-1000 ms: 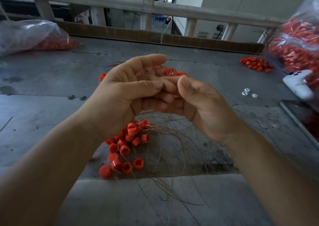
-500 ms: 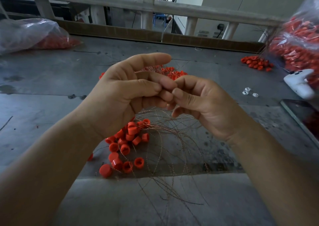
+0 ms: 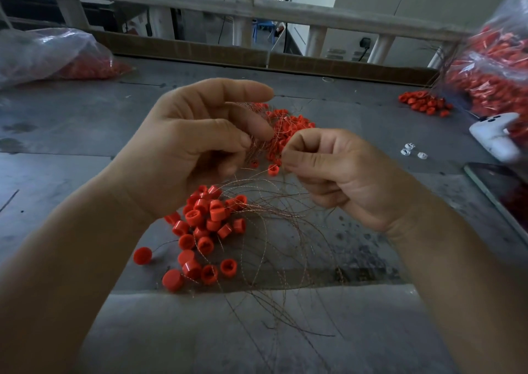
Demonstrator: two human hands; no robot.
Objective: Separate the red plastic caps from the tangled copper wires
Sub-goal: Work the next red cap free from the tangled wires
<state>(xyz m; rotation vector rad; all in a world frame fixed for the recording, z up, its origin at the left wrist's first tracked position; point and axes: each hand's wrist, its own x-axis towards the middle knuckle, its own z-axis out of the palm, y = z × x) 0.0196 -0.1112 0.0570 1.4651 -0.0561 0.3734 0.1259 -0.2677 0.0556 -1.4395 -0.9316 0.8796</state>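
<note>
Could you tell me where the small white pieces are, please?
Head view: the small white pieces lie on the grey table, right of the right hand, just left of the white device.

Left hand (image 3: 194, 145), right hand (image 3: 337, 173) on copper wires (image 3: 274, 225) over red caps (image 3: 205, 219)

Red caps (image 3: 204, 225) and copper wires (image 3: 285, 248) clutter the tabletop (image 3: 65, 179) beneath the left hand (image 3: 197, 148); the surface left of that hand lies open. A dark-screened device (image 3: 505, 196) lies to the right of the right hand (image 3: 343, 173).
</note>
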